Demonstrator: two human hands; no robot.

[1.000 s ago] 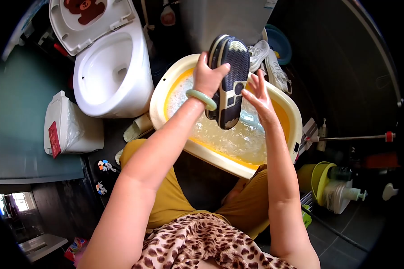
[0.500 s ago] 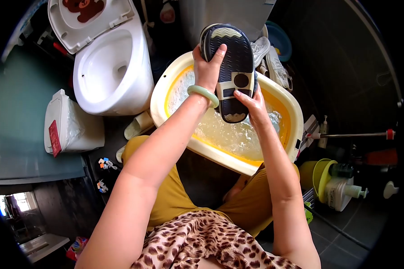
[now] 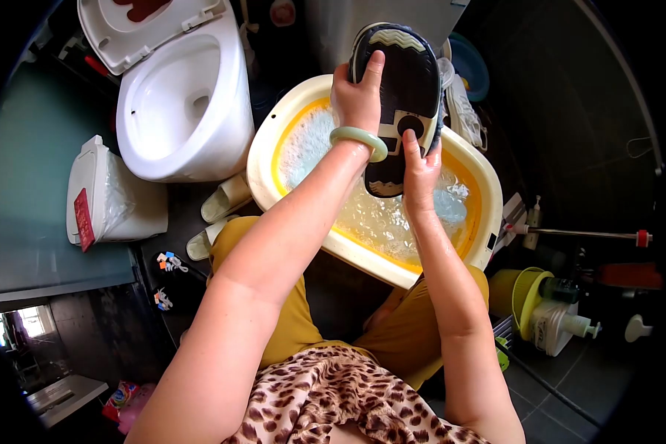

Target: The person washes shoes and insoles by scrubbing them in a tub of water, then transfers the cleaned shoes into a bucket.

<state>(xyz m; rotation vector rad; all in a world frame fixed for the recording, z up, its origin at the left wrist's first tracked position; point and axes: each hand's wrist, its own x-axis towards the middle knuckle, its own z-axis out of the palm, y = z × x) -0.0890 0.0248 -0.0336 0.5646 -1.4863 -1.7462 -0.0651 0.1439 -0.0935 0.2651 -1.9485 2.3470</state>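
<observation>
The dark-soled shoe [image 3: 403, 85] is in both my hands in the head view, my only one. I have it raised above the tub [image 3: 259, 159], its upper end reaching past the tub's far rim and its lower end over the cloudy, sudsy water [image 3: 377, 222] inside. The sole faces up toward me. Its long axis runs away from me, from the middle of the tub toward the far rim, with a slight slant.

My left hand [image 3: 357, 102] grips the left edge near the far end, the thumb laid flat on the tread. My right hand [image 3: 420, 174] is closed on the right edge lower down, the thumb by the pale patch of the sole, so it is nearer the end closest to me. On both hands most of the fingers are hidden behind the shoe. Another layer shows along its right edge, though I cannot tell whether that is a second shoe.

A pale green bangle [image 3: 359, 135] circles my left wrist. White shoes [image 3: 462, 118] lie beyond the tub's far right side, next to a blue basin [image 3: 473, 70]. The toilet [image 3: 233, 133] stands left of the tub, and a pale slipper [image 3: 233, 194] sits just beside the tub's left rim.
</observation>
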